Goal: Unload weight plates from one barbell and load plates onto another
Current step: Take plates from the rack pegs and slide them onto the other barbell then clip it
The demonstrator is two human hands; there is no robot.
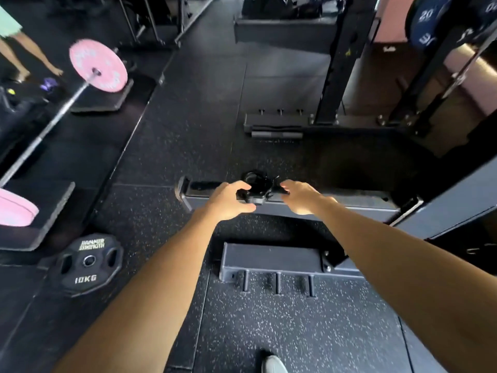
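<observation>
Both my arms reach down to a cluster of black barbell collars lying on the dark base beam of the rack. My left hand grips the left side of the collars with thumb and curled fingers. The curled fingertips of my right hand pinch the right side. Another black collar ring lies just behind them. At the left, a barbell carries a pink plate on its far end and another pink plate on its near end. A black 10 kg plate lies flat on the floor.
Rack uprights rise at the right, with a blue 20 plate stored high up. A second beam with pegs lies near my shoe. A person's legs stand at the far left. Speckled rubber floor surrounds everything.
</observation>
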